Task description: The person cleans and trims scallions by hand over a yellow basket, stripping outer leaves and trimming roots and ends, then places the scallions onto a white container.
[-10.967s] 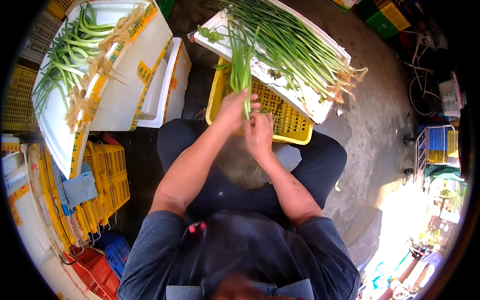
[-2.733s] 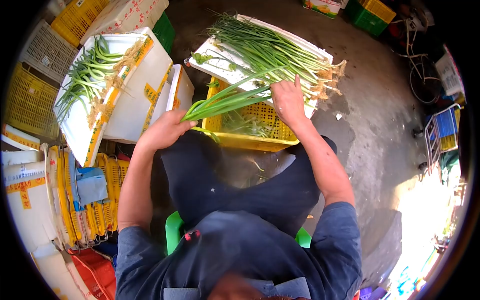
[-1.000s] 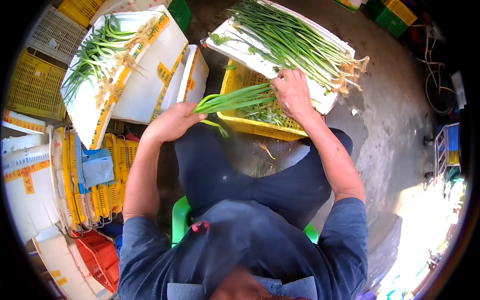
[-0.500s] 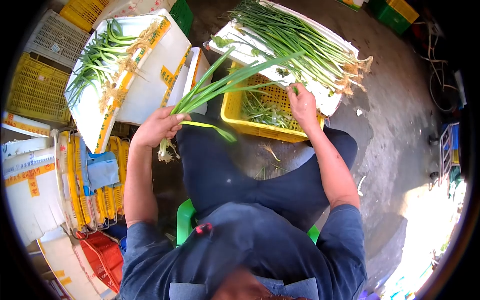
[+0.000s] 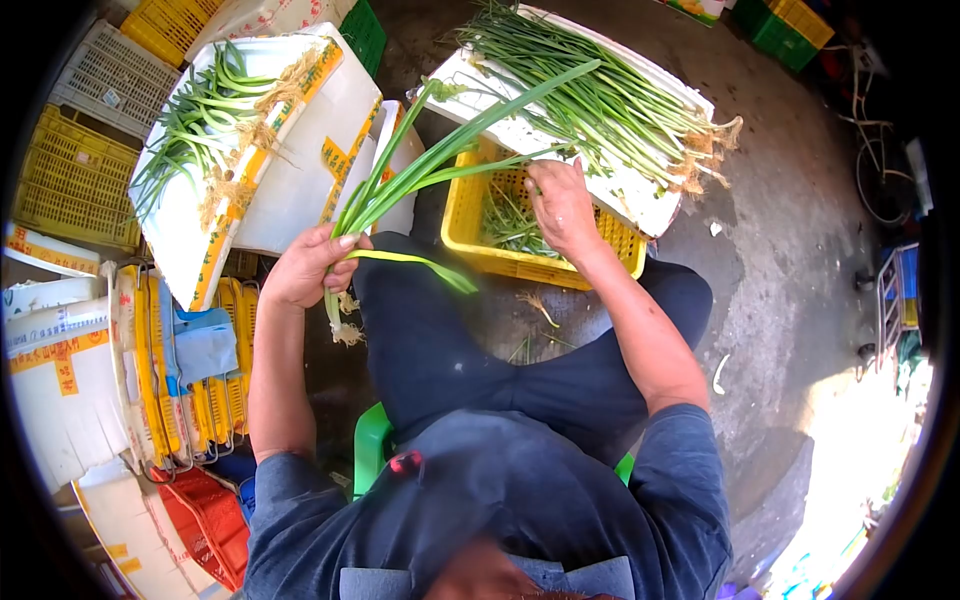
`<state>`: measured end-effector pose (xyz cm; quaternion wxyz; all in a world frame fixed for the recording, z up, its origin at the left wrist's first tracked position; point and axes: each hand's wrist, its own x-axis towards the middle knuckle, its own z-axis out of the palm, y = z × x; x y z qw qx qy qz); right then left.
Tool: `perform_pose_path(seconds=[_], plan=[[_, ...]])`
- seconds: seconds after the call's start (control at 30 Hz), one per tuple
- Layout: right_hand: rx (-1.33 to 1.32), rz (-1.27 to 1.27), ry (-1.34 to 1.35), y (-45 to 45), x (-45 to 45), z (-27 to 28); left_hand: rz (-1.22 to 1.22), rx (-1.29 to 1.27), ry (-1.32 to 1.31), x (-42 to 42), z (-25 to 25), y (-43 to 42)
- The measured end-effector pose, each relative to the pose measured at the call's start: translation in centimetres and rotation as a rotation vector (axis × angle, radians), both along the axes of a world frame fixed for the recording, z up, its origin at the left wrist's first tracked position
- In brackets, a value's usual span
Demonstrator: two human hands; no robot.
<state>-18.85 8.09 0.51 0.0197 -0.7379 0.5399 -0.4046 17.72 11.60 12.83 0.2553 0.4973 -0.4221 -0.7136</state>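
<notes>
My left hand (image 5: pixel 312 266) is closed round the lower stems of a bunch of green onions (image 5: pixel 400 182); pale roots hang below it and one yellowish leaf droops to the right. My right hand (image 5: pixel 563 205) is closed over the yellow basket (image 5: pixel 520 268), near the leaf tips; what its fingers hold, if anything, is hidden. Loose leaf scraps (image 5: pixel 510 222) lie in the basket. Behind it, a pile of long green onions (image 5: pixel 600 95) rests on a white foam board (image 5: pixel 465 72), roots to the right.
More green onions (image 5: pixel 205 135) lie on a white foam box (image 5: pixel 285 190) at the left. Yellow crates (image 5: pixel 75 175) stand beyond it, with hooked yellow racks (image 5: pixel 215 400) nearer. A rooted scrap (image 5: pixel 540 305) lies on the floor between my knees. A wheeled cart (image 5: pixel 888 305) stands at the right.
Since half a second ago, my right hand has moved left and slightly up over the basket. The bunch in my left hand has tilted more upright, and my left hand has dropped slightly.
</notes>
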Motion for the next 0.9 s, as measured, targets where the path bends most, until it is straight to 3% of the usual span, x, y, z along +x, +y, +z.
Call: perform_pose_path(seconds=[0.33,0.53,0.63,0.73,0.9], plan=[[0.033,0.049,-0.077,-0.3,1.6,-1.6,0.034,0.020,0.023,0.0,0.1,0.3],[0.269,0.211,-0.261,0.3,1.5,-1.3,0.033,0.029,0.049,0.6,-0.4,0.4],[0.133,0.231,-0.136,0.4,1.6,-1.3,0.037,0.035,0.057,0.6,-0.7,0.2],[0.212,0.195,-0.014,0.9,1.9,-0.6,0.053,0.028,0.045,0.3,-0.7,0.3],[0.355,0.188,-0.303,0.7,2.5,-2.1,0.029,0.039,0.055,0.6,-0.4,0.5]])
